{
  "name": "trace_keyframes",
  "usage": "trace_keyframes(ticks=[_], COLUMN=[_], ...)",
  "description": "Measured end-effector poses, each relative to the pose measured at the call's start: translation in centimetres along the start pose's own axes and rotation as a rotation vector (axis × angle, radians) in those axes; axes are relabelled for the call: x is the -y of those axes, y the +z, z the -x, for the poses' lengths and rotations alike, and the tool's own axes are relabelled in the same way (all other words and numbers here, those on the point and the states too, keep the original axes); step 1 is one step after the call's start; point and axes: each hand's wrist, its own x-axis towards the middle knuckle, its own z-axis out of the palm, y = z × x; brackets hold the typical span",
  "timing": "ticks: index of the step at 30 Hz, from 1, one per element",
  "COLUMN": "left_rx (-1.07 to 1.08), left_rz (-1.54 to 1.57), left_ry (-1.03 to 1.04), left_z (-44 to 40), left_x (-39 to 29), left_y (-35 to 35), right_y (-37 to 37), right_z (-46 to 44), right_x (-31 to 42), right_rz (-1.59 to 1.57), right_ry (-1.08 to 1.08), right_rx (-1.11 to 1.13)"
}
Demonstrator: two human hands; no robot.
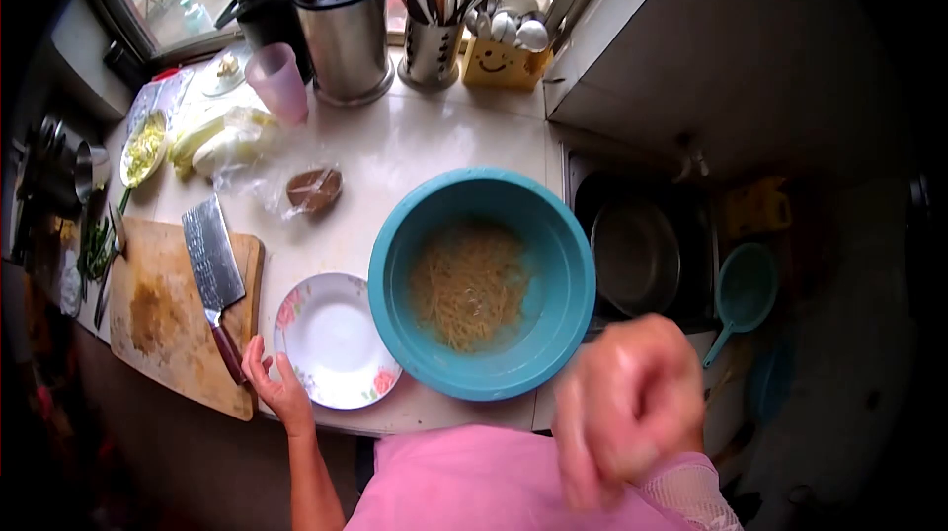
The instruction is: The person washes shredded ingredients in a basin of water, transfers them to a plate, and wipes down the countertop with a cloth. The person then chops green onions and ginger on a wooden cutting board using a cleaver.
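My left hand (278, 391) has its fingers apart and holds nothing. It is between the dark red handle of a cleaver (213, 253) and the rim of a white plate (336, 319) with pink flowers; whether it touches the plate I cannot tell. My right hand (629, 413) is raised close to the camera, slightly blurred, its fingers curled in with nothing seen in them. Beyond it stands a large blue basin (553, 279), holding pale thin shreds (472, 284) in cloudy water. The cleaver lies on a wooden cutting board (158, 299).
A sink with a metal pot (637, 255) is on the right, beside a green strainer (748, 286). Behind are a knife block (346, 42), a utensil holder (432, 52), a spoon box (504, 65) and a pink cup (278, 84). Bagged vegetables (232, 141) lie back left.
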Motion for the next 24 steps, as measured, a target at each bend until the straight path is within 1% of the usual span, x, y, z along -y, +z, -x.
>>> trace_keyframes(ticks=[1, 2, 4, 5, 8, 11, 12, 14, 17, 19, 20, 21, 22, 23, 24], left_rx=[-0.007, 0.005, 0.02, 0.019, 0.029, 0.034, 0.049, 0.045, 0.042, 0.031, 0.018, 0.02, 0.016, 0.013, 0.01], left_rz=[0.013, 0.022, 0.033, 0.041, -0.012, -0.021, -0.02, 0.003, -0.007, 0.017, 0.04, 0.021, -0.006, -0.039, -0.046], left_ry=[0.008, -0.004, -0.018, -0.018, -0.018, -0.021, -0.023, -0.01, -0.026, -0.026, -0.024, -0.03, -0.031, -0.038, -0.029], left_z=[0.0, 0.0, 0.0, 0.2, 0.1, 0.1, 0.2, 0.0, 0.1, 0.3, 0.3, 0.3, 0.3, 0.3, 0.3], left_x=[-0.4, -0.6, -0.6, -0.4, 0.3, 0.5, 0.5, 0.4, 0.7, 1.0, 1.2, 1.2, 1.2, 1.2, 1.2], left_y=[0.1, 0.1, 0.1, 0.1, 0.0, 0.1, 0.1, 0.1, 0.1, 0.3, 0.1, 0.0, -0.1, -0.3, -0.4], right_y=[0.6, 0.6, 0.9, 1.3, 1.4, 1.1, 0.9, 0.6, 0.5, 1.5, 0.5, -0.4, -1.2, -4.6, -8.6], right_z=[-1.0, -1.8, -2.1, -2.0, -1.8, -2.6, -3.0, -2.8, -2.1, -2.0, -1.3, -1.1, -1.0, -1.2, -1.2], right_x=[0.4, -0.3, -0.8, -0.7, -1.1, -1.2, -0.7, -0.8, -0.8, 0.6, -0.1, -0.4, -0.2, -1.4, -3.1], right_rz=[0.038, 0.018, 0.006, 0.011, 0.027, 0.059, 0.151, 0.236, 0.338, 0.405, 0.428, 0.421, 0.401, 0.377, 0.402], right_ry=[-0.126, -0.227, -0.324, -0.315, -0.319, -0.337, -0.33, -0.323, -0.29, -0.153, -0.156, -0.124, 0.045, 0.047, 0.206], right_rx=[0.154, 0.258, 0.368, 0.299, 0.227, 0.242, 0.322, 0.396, 0.342, 0.091, 0.104, -0.024, -0.244, -0.267, -0.331])
